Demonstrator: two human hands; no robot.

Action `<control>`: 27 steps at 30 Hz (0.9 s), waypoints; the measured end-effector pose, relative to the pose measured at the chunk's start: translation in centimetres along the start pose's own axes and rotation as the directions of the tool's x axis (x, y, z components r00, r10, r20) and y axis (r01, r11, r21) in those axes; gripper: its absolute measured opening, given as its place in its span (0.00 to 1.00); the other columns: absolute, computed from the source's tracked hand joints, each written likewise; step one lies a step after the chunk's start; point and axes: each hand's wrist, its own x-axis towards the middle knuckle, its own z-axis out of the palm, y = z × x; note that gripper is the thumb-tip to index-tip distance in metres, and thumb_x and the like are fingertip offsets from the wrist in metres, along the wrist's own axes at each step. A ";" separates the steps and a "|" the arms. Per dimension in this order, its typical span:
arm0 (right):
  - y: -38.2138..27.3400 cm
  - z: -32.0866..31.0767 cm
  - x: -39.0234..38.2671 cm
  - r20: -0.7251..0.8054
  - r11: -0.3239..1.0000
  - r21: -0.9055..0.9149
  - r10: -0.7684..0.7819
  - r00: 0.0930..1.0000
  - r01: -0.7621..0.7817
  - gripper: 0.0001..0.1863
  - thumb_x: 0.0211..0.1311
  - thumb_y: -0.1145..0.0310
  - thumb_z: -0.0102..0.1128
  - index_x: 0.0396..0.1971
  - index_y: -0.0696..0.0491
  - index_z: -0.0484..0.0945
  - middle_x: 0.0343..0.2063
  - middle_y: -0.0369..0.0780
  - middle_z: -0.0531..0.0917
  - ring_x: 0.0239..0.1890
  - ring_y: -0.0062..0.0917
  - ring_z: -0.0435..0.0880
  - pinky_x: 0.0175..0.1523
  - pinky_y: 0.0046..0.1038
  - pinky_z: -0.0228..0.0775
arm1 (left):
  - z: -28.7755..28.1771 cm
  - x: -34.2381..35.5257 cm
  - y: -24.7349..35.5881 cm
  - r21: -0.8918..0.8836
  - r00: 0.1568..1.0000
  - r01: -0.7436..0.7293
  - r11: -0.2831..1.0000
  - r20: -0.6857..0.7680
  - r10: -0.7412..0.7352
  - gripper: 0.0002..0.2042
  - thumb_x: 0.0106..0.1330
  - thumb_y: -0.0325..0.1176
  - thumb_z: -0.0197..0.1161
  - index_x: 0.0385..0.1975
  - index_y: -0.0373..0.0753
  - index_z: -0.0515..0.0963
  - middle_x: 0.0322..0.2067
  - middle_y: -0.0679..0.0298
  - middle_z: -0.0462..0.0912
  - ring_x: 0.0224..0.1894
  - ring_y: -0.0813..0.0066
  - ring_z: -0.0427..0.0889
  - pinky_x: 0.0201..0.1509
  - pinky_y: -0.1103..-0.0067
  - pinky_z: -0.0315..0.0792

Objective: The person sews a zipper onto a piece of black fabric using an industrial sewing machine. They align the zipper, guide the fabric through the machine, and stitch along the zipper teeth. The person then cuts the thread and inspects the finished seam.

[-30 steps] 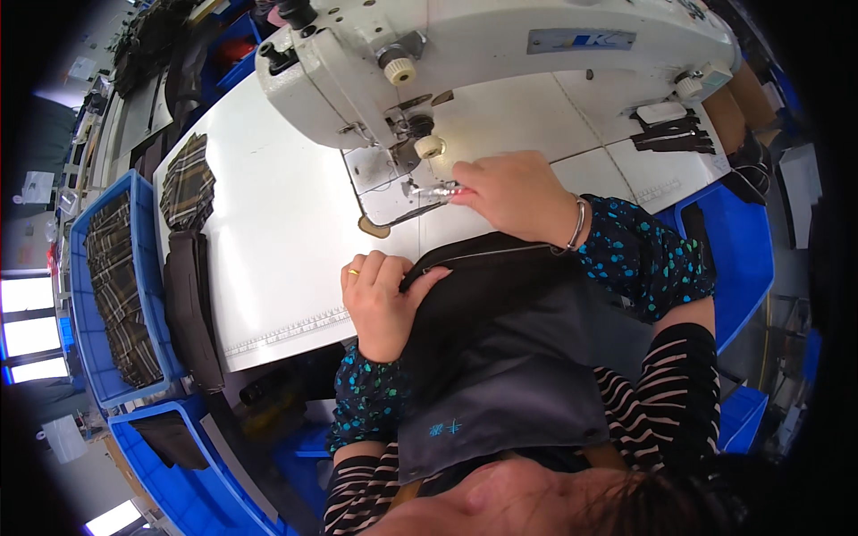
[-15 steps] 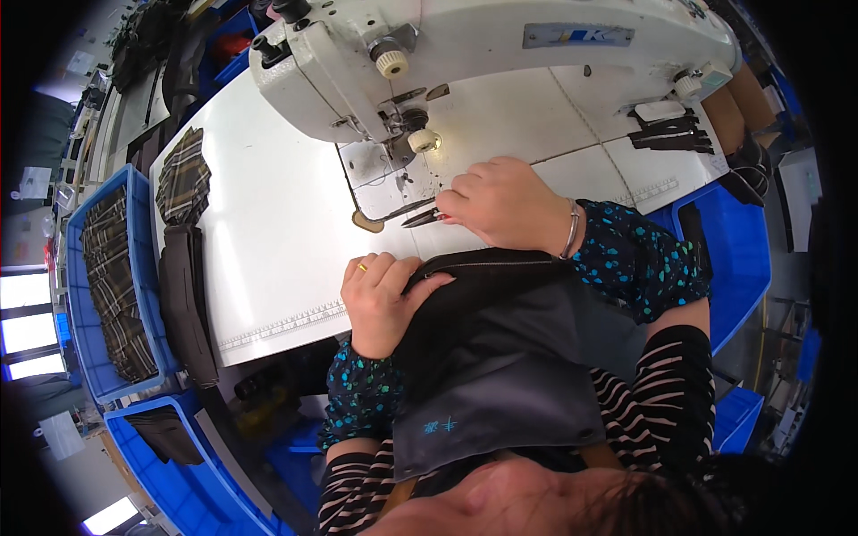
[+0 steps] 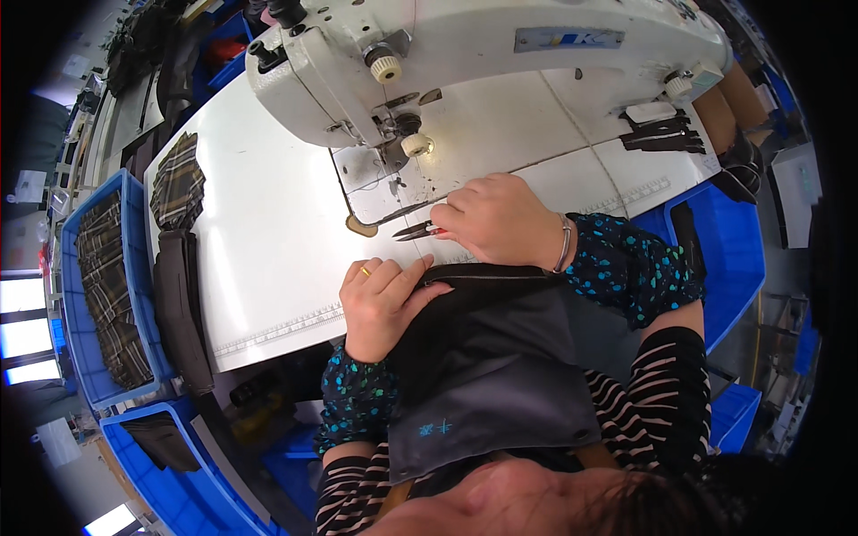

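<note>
My right hand (image 3: pixel 502 219) is closed around small dark thread snips (image 3: pixel 415 232) with a bit of red at the handle. Their blades point left, over the table just in front of the sewing machine (image 3: pixel 344 94). At the table's near edge my left hand (image 3: pixel 379 308) pinches a black piece of fabric (image 3: pixel 465 284) between thumb and fingers. A thin pale line runs along the fabric's upper edge, and the rest drapes toward my grey apron (image 3: pixel 500 402). A fine thread seems to run from the needle area toward the fabric.
Plaid pieces (image 3: pixel 179 183) and folded dark fabric (image 3: pixel 177 286) lie at the table's left edge. A blue bin (image 3: pixel 154 304) beside them holds more plaid. Dark strips (image 3: pixel 661 136) lie at the right, above another blue bin (image 3: pixel 737 241).
The snips have come slightly down and left, nearer the fabric, and their blades look a little farther apart. My left forefinger has straightened along the fabric's edge. The view has shifted slightly.
</note>
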 end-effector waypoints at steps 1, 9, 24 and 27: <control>-0.1 0.1 0.3 0.017 1.000 0.017 0.009 1.000 -0.009 0.11 0.63 0.57 0.70 0.33 0.47 0.79 0.23 0.33 0.79 0.28 0.31 0.84 0.33 0.35 0.74 | -0.1 0.0 0.0 0.000 1.000 -0.004 1.000 0.002 0.004 0.23 0.43 0.43 0.84 0.42 0.44 0.91 0.20 0.71 0.70 0.24 0.72 0.71 0.35 0.73 0.66; 4.2 -4.4 -2.3 -0.057 0.809 -0.307 0.510 0.859 -0.501 0.14 0.68 0.58 0.67 0.40 0.51 0.75 0.26 0.40 0.84 0.30 0.39 0.87 0.33 0.41 0.76 | -0.2 0.0 0.1 -0.025 0.999 0.036 0.999 -0.017 -0.037 0.22 0.42 0.42 0.84 0.41 0.44 0.91 0.20 0.70 0.70 0.25 0.71 0.71 0.35 0.72 0.66; 1.6 -7.7 -6.4 0.100 0.806 0.344 0.479 0.872 -0.482 0.14 0.59 0.63 0.76 0.34 0.55 0.80 0.32 0.41 0.80 0.34 0.41 0.81 0.37 0.36 0.73 | -2.3 -1.3 -2.2 -0.192 0.888 0.433 0.881 -0.077 -0.454 0.20 0.50 0.35 0.85 0.43 0.37 0.91 0.25 0.66 0.75 0.30 0.71 0.74 0.36 0.76 0.69; 1.7 -4.3 -7.7 0.166 0.847 0.294 0.412 0.896 -0.443 0.14 0.60 0.61 0.75 0.32 0.54 0.80 0.29 0.38 0.79 0.30 0.40 0.80 0.34 0.36 0.71 | -3.3 -1.3 -2.7 0.272 0.955 0.296 0.916 -0.064 -0.290 0.27 0.51 0.42 0.84 0.52 0.41 0.88 0.42 0.64 0.83 0.47 0.65 0.79 0.58 0.65 0.71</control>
